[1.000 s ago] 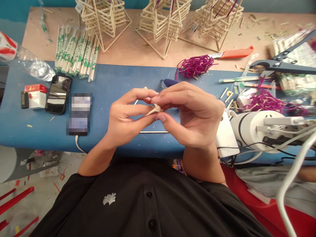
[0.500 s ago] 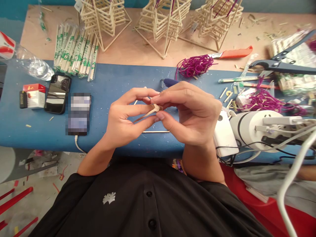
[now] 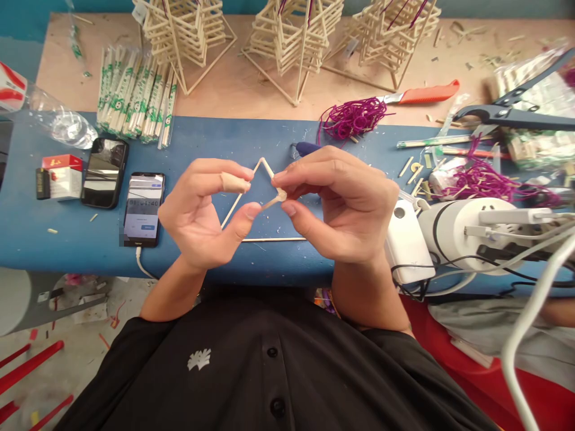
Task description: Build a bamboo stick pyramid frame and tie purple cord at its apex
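Between the thumb and fingers of my right hand (image 3: 341, 203) is the joined end of some pale wooden sticks (image 3: 281, 194), one of which points down and left. My left hand (image 3: 206, 209) is apart from them, thumb and fingers spread with a gap between; a tan wrap covers one finger. Beneath both hands, a triangle of thin sticks (image 3: 232, 211) lies on the blue mat (image 3: 197, 137), its top corner showing between the hands and its right side partly hidden by my right hand.
Stick frames (image 3: 296, 36) stand along the back. Wrapped chopsticks (image 3: 135, 96) and two phones (image 3: 146, 209) are on the left. Purple cord (image 3: 354, 117), an orange-handled knife (image 3: 426, 94), grey cutters (image 3: 516, 114) and a white power strip (image 3: 467, 233) lie to the right.
My left hand has let go of the sticks and moved left, its fingers now apart. My right hand keeps its pinch in nearly the same place.
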`<state>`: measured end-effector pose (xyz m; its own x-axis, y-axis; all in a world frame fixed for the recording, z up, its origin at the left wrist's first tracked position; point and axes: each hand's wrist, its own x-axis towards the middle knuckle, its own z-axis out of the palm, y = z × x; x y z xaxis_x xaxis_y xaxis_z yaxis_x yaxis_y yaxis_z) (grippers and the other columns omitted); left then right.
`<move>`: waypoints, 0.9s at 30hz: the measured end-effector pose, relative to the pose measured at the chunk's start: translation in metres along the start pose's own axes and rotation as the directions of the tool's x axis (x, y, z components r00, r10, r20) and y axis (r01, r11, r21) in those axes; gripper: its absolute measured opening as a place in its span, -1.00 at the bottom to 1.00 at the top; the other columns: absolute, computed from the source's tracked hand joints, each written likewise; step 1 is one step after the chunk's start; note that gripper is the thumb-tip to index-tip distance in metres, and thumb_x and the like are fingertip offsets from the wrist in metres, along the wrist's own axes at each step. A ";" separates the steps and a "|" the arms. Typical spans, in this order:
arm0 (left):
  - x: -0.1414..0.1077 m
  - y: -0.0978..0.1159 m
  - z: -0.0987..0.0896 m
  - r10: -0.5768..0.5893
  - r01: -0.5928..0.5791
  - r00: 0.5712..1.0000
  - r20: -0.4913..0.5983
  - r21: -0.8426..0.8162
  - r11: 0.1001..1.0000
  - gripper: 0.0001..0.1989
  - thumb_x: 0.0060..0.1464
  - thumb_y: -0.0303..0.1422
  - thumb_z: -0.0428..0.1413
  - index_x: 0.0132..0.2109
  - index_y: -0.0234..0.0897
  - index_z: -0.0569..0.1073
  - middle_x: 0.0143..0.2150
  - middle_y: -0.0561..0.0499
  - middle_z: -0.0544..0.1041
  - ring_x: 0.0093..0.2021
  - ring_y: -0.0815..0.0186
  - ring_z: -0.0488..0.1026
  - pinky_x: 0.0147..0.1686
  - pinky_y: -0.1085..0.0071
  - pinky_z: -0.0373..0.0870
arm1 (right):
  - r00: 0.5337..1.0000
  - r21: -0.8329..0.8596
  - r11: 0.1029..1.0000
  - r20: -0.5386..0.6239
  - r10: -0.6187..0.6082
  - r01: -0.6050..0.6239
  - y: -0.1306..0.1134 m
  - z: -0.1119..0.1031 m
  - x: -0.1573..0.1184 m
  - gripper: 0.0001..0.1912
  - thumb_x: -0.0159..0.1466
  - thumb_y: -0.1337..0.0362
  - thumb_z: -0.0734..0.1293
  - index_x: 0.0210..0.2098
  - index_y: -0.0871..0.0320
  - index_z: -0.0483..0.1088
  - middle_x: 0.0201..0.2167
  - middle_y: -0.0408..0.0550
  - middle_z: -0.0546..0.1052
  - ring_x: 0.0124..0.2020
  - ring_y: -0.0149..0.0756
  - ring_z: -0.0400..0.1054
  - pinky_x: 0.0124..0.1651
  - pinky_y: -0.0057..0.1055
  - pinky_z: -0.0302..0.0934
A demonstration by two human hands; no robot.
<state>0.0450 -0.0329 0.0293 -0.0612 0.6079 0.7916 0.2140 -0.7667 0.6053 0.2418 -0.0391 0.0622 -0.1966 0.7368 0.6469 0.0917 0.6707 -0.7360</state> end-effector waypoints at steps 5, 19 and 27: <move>-0.008 -0.003 0.013 0.082 -0.077 0.990 -0.117 0.047 0.996 -0.42 0.04 0.07 0.50 0.07 -0.07 0.53 -0.33 0.12 0.56 -0.27 0.29 0.62 -0.27 0.23 0.62 | 1.000 -0.013 1.000 -0.002 0.009 -0.009 0.000 0.000 -0.001 -0.64 0.30 0.43 0.49 0.03 -0.07 0.67 -0.19 -0.12 0.70 -0.28 -0.29 0.57 -0.33 -0.34 0.61; -0.002 0.019 0.022 -0.016 0.021 0.991 -0.130 0.038 0.999 -0.58 0.08 -0.05 0.51 -0.06 -0.10 0.57 -0.16 0.15 0.66 -0.27 0.36 0.65 -0.08 0.19 0.64 | 1.000 -0.040 0.999 -0.006 0.020 -0.020 -0.002 0.002 -0.001 -0.64 0.31 0.42 0.47 0.01 -0.13 0.66 -0.20 -0.18 0.69 -0.29 -0.32 0.56 -0.34 -0.36 0.61; -0.004 0.013 0.026 0.030 -0.006 0.979 -0.199 0.119 0.993 -0.42 0.07 0.16 0.44 0.07 -0.02 0.51 -0.29 0.16 0.63 -0.28 0.27 0.65 -0.16 0.16 0.63 | 0.999 -0.020 0.999 -0.027 0.033 -0.034 -0.003 0.003 -0.001 -0.64 0.29 0.40 0.49 -0.01 -0.14 0.68 -0.23 -0.15 0.68 -0.31 -0.27 0.54 -0.34 -0.30 0.59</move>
<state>0.0738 -0.0399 0.0323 -0.2481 0.5315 0.8099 0.3286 -0.7403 0.5865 0.2390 -0.0419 0.0628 -0.1667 0.7608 0.6272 0.1175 0.6469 -0.7535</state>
